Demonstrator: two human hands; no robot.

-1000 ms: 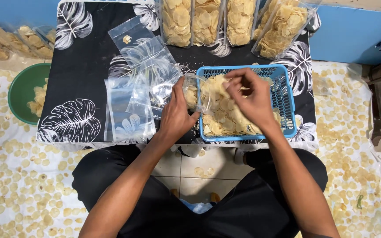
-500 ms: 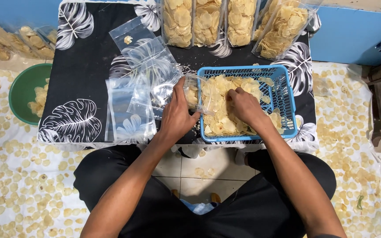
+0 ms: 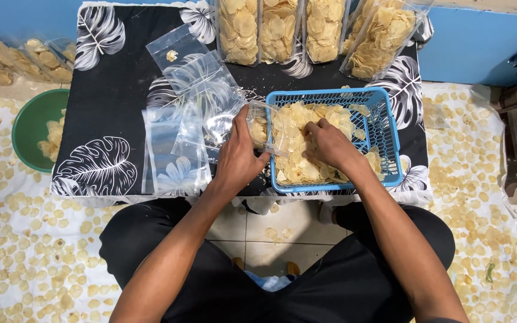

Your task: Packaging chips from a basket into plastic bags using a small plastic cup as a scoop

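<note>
A blue plastic basket (image 3: 388,128) full of pale round chips (image 3: 297,116) sits on a small table under a black leaf-print cloth (image 3: 109,90). My left hand (image 3: 237,158) holds a clear plastic bag (image 3: 264,125) open at the basket's left rim; a few chips lie in it. My right hand (image 3: 329,143) is down in the basket, fingers curled into the chip pile. Whether it has chips in its grasp is hidden.
Empty clear bags (image 3: 175,152) lie spread on the cloth left of the basket. Filled chip bags (image 3: 282,30) stand along the far edge. A green bowl (image 3: 28,122) with chips sits at left. Loose chips are spread on cloths (image 3: 25,251) both sides.
My right hand dropped from the bag's mouth into the basket and dug into the chips. My left hand kept its hold on the bag.
</note>
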